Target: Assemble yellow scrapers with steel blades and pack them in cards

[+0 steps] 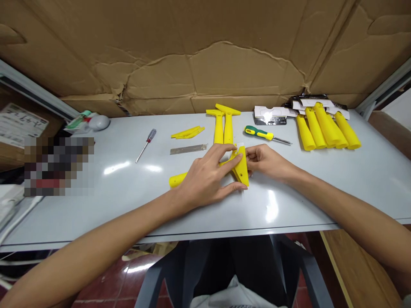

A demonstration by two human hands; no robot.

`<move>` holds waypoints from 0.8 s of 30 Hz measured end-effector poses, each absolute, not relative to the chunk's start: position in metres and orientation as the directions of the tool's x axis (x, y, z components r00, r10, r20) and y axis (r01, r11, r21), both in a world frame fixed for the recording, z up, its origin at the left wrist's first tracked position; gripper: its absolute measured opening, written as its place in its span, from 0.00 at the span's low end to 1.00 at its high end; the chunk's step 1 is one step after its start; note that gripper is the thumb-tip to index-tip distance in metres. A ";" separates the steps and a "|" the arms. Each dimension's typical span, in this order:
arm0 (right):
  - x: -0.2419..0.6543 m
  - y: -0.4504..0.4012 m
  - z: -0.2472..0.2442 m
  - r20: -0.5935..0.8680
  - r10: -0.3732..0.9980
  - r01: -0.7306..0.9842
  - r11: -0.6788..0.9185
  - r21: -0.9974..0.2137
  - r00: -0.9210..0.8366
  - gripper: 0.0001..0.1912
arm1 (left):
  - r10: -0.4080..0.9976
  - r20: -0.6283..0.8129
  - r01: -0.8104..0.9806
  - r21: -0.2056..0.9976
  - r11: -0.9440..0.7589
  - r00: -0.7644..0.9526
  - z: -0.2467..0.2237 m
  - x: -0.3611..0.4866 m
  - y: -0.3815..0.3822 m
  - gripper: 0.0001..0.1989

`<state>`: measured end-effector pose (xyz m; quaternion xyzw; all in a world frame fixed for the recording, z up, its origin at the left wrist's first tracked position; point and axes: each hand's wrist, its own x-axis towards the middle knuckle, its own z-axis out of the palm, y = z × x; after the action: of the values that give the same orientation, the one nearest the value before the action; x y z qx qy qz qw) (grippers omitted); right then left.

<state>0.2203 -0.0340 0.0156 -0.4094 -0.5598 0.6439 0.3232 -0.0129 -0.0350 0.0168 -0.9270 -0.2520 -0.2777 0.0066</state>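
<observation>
My left hand (208, 173) is closed over a yellow T-shaped scraper (243, 171), its fingers and thumb pressing on the wide head. The scraper's round handle (177, 179) sticks out to the left from under that hand. At the head's right edge is my right hand (261, 161), with thumb and fingers pinched together; what they hold, if anything, is hidden. Just behind my hands lie two more yellow T-shaped scraper bodies (228, 124). Some slim yellow pieces (188, 132) and a flat metal strip (189, 149) rest to the left of these.
A clear-handled screwdriver (147, 144) lies at left, a green-and-yellow screwdriver (268, 134) at right. Several yellow sleeves (327, 128) sit at the back right by packaging cards (270, 115). Cardboard (205, 64) walls off the back of the grey table (122, 205).
</observation>
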 end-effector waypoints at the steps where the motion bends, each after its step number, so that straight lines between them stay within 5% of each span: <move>1: 0.220 -0.034 0.016 -0.168 0.876 0.046 -0.165 -0.985 -0.452 0.13 | 0.456 0.531 0.470 0.118 -0.875 0.714 0.017 -0.012 -0.036 0.32; 24: 0.220 -0.035 0.014 -0.171 0.886 0.082 -0.151 -0.985 -0.430 0.10 | 0.490 0.454 0.407 0.272 -0.872 0.744 0.019 -0.012 -0.032 0.33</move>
<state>0.2199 -0.0347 0.0139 -0.4265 -0.5673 0.6272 0.3207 -0.0118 -0.0319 0.0194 -0.9306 -0.2410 -0.2641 -0.0779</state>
